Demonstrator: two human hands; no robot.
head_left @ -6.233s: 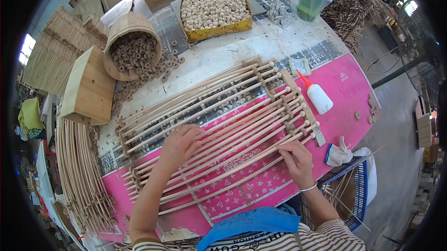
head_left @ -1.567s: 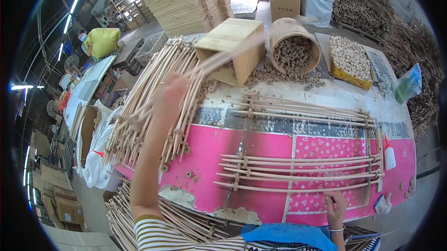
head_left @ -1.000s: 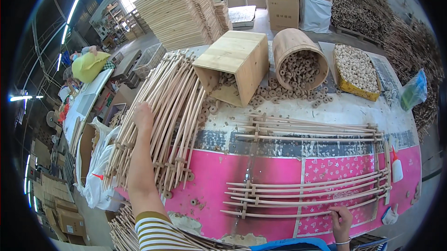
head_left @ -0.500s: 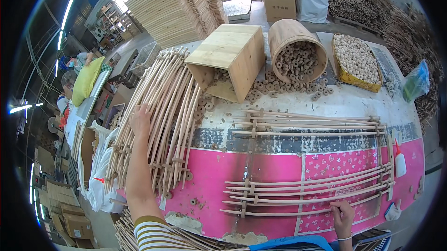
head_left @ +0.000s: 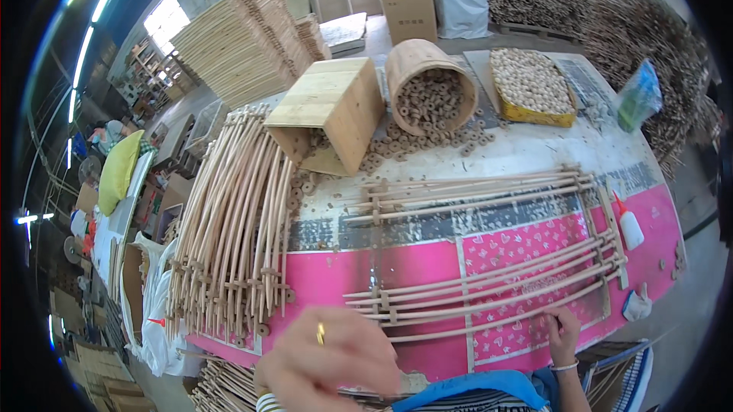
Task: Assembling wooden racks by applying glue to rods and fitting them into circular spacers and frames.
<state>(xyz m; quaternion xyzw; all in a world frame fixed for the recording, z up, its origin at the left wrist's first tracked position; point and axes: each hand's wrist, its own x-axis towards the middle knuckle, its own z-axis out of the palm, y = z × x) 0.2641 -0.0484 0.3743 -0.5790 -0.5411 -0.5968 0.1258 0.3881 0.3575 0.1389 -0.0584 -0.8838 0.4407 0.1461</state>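
My left hand (head_left: 332,358), with a gold-coloured ring, is close in front at the lower middle. It is blurred and its fingertips are hidden, so what it holds, if anything, cannot be made out. At the lower right my right hand (head_left: 563,329) has curled fingers, closed at the nearest long wooden rod (head_left: 504,326). That rod belongs to a front group of thin rods with small wooden collars, lying crosswise on the pink table cover. Farther back lies a second group of rods (head_left: 473,203). To the left is a thick pile of similar rods (head_left: 229,221).
Wooden rings spill from an open wooden box (head_left: 324,106) and a tipped round tub (head_left: 412,64). Behind on the right stands a yellow tray (head_left: 538,116) of small round pieces. A white glue bottle (head_left: 631,230) lies at the right; stacked boards (head_left: 237,45) rise beyond the table.
My left hand has come from the rod pile toward me, to the lower middle. The view has turned, shifting the table leftward in it. My right hand stays at the nearest rod.
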